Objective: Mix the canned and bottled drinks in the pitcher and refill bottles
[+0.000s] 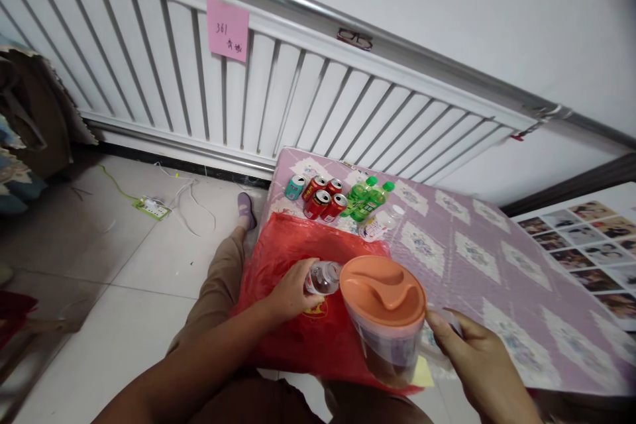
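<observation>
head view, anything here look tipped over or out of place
Yes. A clear bottle lies on its side on the table beside the upright green bottles. Glasses sit oddly up on the radiator. The left hand holds a small bottle tilted; the right hand holds a pitcher.

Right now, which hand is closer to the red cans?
Left. The left hand holds a small clear bottle just below the red cans; the right hand grips the jug farther away.

Both hands are held forward, the left hand (pixel 293 291) curled closed, the right hand (pixel 472 351) gripping.
</observation>
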Tool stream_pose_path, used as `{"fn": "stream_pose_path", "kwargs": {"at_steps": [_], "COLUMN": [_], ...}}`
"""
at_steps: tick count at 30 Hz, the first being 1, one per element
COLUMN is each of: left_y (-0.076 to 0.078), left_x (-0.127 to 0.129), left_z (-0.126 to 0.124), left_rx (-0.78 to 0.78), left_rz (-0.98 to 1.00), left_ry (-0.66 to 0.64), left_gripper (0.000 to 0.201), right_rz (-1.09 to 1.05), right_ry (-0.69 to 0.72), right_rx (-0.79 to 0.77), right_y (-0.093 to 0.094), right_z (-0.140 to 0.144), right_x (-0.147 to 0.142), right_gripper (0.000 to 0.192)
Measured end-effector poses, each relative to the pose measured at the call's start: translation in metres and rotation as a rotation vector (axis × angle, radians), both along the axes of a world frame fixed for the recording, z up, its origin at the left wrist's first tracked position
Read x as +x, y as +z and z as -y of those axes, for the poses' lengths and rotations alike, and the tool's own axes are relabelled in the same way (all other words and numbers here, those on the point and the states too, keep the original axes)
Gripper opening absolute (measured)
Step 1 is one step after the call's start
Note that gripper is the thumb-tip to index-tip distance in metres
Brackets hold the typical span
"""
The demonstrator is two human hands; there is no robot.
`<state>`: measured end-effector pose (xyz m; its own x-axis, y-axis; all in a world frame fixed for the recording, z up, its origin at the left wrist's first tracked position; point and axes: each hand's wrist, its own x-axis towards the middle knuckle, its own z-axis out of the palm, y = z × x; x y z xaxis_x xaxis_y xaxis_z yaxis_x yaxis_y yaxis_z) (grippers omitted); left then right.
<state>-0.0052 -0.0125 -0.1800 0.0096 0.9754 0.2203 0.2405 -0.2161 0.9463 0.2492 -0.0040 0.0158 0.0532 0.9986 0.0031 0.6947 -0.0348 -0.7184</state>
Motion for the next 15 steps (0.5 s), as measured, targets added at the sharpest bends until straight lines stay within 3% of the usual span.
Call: {"fn": "stream_pose_path", "kwargs": {"at_steps": [4,8,15], "left_y": [0.002,0.006,0.013], "left_x": [0.001,0.001,0.003], "left_z": [0.0,0.001,0.003], "left_rx": [-0.005,-0.023,-0.035], "left_rz": [0.004,0.009,0.007], "left_ry": [-0.003,-0.006,-0.009], "left_gripper": [0.077,0.078,0.076], "right_rz": [-0.08,-0.156,-0.417], "right_ry": [-0.023,-0.069,-0.169], "right_rx": [0.051,0.056,0.095], "right_y": [-0.006,-0.015,-0.027], "right_z": [0.006,0.008,0.0], "right_x": [-0.002,0.0,0.029], "right_gripper": [0.045,0.042,0.046]}}
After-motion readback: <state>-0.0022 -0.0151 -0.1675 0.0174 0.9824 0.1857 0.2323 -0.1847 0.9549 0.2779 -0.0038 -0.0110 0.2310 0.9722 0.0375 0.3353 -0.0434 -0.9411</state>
